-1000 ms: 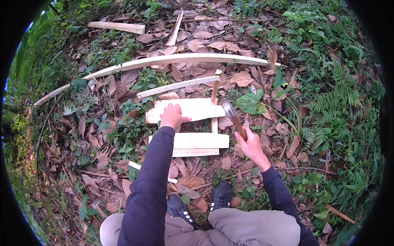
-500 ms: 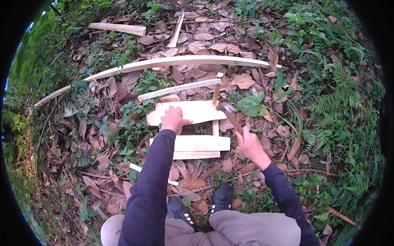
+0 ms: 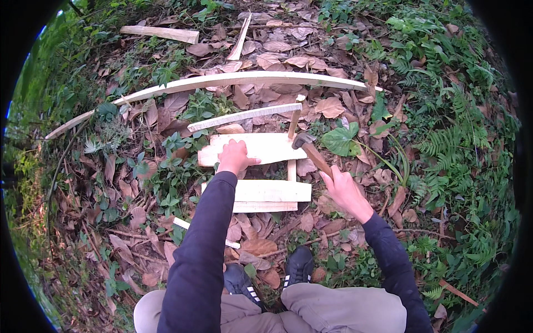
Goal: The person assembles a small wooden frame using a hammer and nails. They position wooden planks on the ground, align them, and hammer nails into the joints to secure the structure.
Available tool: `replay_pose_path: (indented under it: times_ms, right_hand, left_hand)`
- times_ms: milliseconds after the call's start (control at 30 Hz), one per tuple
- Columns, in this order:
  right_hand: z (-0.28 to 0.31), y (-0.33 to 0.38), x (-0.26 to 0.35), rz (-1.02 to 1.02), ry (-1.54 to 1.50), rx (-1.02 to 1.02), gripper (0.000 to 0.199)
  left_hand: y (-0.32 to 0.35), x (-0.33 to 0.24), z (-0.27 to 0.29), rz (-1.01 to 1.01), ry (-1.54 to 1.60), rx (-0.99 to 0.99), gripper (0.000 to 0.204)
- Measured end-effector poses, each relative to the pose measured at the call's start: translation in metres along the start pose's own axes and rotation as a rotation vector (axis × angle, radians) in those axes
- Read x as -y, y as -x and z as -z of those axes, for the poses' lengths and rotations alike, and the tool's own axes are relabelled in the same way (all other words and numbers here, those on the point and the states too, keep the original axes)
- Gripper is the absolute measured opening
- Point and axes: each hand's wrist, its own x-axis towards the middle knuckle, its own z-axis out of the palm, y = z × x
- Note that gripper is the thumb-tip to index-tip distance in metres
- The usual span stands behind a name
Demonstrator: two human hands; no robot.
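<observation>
My right hand (image 3: 345, 191) is closed around the wooden handle of a hammer (image 3: 316, 156). The hammer's metal head rests at the right end of a pale wooden board (image 3: 272, 147), touching it or just above. On that board's left half lies my left hand (image 3: 236, 156), pressing from above, thumb spread to the right. Beneath the board's right end runs a narrow wooden strip (image 3: 291, 170). Nearer to me a second pale board (image 3: 272, 190) crosses the strip, with another piece of wood (image 3: 266, 207) along its near edge. No nail can be made out.
Beyond the boards a thin slat (image 3: 244, 117) meets an upright stick (image 3: 294, 121). A long pole (image 3: 233, 80) curves across behind. Farther off lie a wooden piece (image 3: 161, 33) and a split wedge (image 3: 240, 39). Dry leaves and green plants cover the ground; my shoes (image 3: 298, 266) are close below.
The hammer head has dropped slightly and turned against the board's right end, and my right hand has shifted a little to the right. My left hand keeps its place on the board.
</observation>
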Motion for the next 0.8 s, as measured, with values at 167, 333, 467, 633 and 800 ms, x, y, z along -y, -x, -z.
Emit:
replay_pose_path:
  times_ms: [167,333,467,633,800]
  right_hand:
    - [0.013,0.006,0.018,-0.071,-0.184,-0.119,0.031]
    - [0.004,-0.003,-0.005,0.016,0.020,-0.019,0.030]
    - [0.019,-0.006,0.013,-0.025,-0.121,-0.096,0.030]
    - [-0.015,0.005,-0.006,0.061,-0.098,-0.192,0.029]
    - [0.000,-0.002,0.014,-0.014,-0.075,-0.063,0.029]
  left_hand:
    - [0.000,-0.003,-0.001,0.008,-0.001,0.007,0.060]
    - [-0.001,-0.008,0.000,0.023,-0.010,0.017,0.061]
    - [0.000,0.001,-0.003,0.010,-0.006,0.015,0.060]
    - [-0.001,-0.011,0.001,0.006,-0.015,0.033,0.059]
    - [-0.001,-0.001,0.002,0.041,0.001,0.073,0.064]
